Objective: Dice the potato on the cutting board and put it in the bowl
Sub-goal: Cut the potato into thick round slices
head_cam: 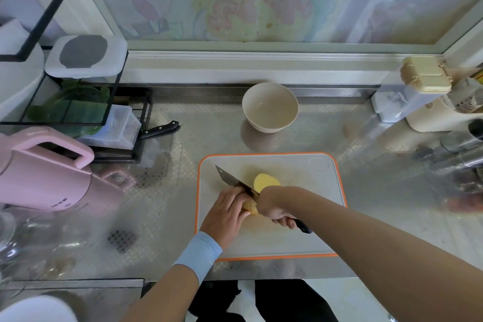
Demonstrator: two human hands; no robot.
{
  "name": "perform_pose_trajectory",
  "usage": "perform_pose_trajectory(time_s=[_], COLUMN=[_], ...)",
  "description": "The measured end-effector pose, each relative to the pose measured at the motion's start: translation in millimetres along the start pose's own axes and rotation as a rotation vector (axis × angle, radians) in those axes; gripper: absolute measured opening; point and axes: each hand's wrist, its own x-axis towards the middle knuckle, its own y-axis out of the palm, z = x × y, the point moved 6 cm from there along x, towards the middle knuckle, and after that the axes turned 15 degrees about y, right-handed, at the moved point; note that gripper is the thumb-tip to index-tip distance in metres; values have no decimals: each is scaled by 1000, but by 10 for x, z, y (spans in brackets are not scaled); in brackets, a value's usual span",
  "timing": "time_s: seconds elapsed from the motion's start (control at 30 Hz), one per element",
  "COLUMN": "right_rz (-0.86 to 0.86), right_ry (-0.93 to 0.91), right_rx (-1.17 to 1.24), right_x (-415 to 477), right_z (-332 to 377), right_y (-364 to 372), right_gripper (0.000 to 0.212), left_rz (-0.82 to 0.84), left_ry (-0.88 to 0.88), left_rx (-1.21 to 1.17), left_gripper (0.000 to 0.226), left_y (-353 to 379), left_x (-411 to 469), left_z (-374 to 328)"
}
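A potato point(250, 206) is being held down on the orange-rimmed cutting board point(300, 222) by the left hand point(226, 213), its fingers curled over the skinned side. The black handle of a broad-bladed knife point(228, 178) is being gripped by the right hand point(271, 208), and the blade is being pressed into the potato, with its tip pointing away and to the left. A cut potato piece point(266, 181), its yellow face turned up, is being shown just beyond the blade on the same board. A pale bowl point(270, 107) is being kept on the steel table point(177, 217) behind the board, apart from the potato; only its smooth inner wall is being seen inside it. At the left, a clear plastic box point(122, 125) is being carried on a black wire rack point(115, 86) beside something green and leafy point(73, 104); the box's contents cannot be made out. A pink kettle point(39, 170) is being kept nearer, and at the right a clear dispenser point(407, 97) with a beige lid is being seen.
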Motion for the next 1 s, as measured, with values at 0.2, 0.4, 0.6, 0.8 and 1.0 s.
perform_pose_trajectory(time_s=[0.2,0.4,0.6,0.8,1.0], right_rz=[15,28,20,-90,-229], right_ry=[4,-7,-12,-30,-133], right_rx=[5,-11,-87,-151,-259], right_x=[51,97,140,290,254], right_z=[4,1,7,37,78], right_y=[-8,30,114,154,154], right_gripper=[26,20,27,20,25], left_rz=[-7,11,18,31,21], left_ry=[17,25,37,38,41], left_rx=[46,66,59,80,86], left_gripper=[31,32,31,32,33], left_y=[37,28,22,56,64], left_x=[5,15,12,20,-2], left_z=[-15,-20,-21,-21,-30])
